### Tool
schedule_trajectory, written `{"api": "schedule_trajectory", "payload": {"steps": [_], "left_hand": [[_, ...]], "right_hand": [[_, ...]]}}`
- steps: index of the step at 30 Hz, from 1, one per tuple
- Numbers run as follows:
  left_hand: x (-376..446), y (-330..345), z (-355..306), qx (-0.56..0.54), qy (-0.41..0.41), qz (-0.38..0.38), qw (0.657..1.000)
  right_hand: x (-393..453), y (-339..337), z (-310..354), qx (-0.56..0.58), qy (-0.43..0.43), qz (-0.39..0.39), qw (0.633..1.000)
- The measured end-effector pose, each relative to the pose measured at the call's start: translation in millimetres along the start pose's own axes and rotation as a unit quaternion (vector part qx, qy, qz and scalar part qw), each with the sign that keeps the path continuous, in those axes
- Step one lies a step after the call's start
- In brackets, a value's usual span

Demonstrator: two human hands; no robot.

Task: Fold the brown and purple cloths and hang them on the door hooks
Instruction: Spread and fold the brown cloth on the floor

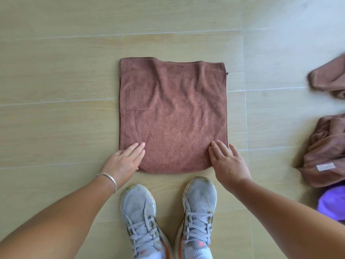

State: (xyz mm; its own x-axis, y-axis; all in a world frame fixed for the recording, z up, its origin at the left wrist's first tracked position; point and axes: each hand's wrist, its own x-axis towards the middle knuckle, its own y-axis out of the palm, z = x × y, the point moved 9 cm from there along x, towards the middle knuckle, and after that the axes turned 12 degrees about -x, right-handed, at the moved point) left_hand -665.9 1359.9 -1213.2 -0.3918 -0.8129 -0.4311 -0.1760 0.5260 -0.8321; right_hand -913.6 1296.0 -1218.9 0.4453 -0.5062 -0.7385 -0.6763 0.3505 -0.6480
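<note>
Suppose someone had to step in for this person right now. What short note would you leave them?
Left hand: flat, pressing the near left corner of the brown cloth on the floor.
Right hand: flat on its near right corner.
Done: this cloth looks folded once.
Waiting at right: more brown cloths, purple cloth.
Left: finish folding, fold the rest, hang on door hooks, which are out of view.

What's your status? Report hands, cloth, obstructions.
Left hand and right hand flat on brown cloth's near corners. Cloth spread on floor. Nothing on it.
</note>
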Motion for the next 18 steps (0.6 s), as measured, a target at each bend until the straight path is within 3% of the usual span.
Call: {"api": "schedule_trajectory", "payload": {"steps": [3,7,9,14,18], "left_hand": [[-9.3,3.6,-7.2,-0.006,0.014,-0.055,0.998],[-16.3,1.0,-19.6,0.012,0.045,-0.074,0.996],[-19.2,-5.6,-21.2,0.01,0.035,-0.063,0.997],[-25.2,-23.8,1.3,-0.039,-0.09,0.021,0.995],[-28.0,-83.9,12.7,-0.001,-0.133,0.062,0.989]], "right_hand": [[-6.5,7.4,-2.3,-0.003,-0.008,-0.005,1.0],[-13.2,14.3,-2.8,-0.001,-0.006,-0.011,1.0],[-17.9,10.9,-3.2,0.002,-0.001,-0.016,1.0],[-34.8,-23.6,-16.8,0.0,0.003,-0.033,0.999],[-53.6,-74.5,-42.8,-0.015,0.014,-0.035,0.999]]}}
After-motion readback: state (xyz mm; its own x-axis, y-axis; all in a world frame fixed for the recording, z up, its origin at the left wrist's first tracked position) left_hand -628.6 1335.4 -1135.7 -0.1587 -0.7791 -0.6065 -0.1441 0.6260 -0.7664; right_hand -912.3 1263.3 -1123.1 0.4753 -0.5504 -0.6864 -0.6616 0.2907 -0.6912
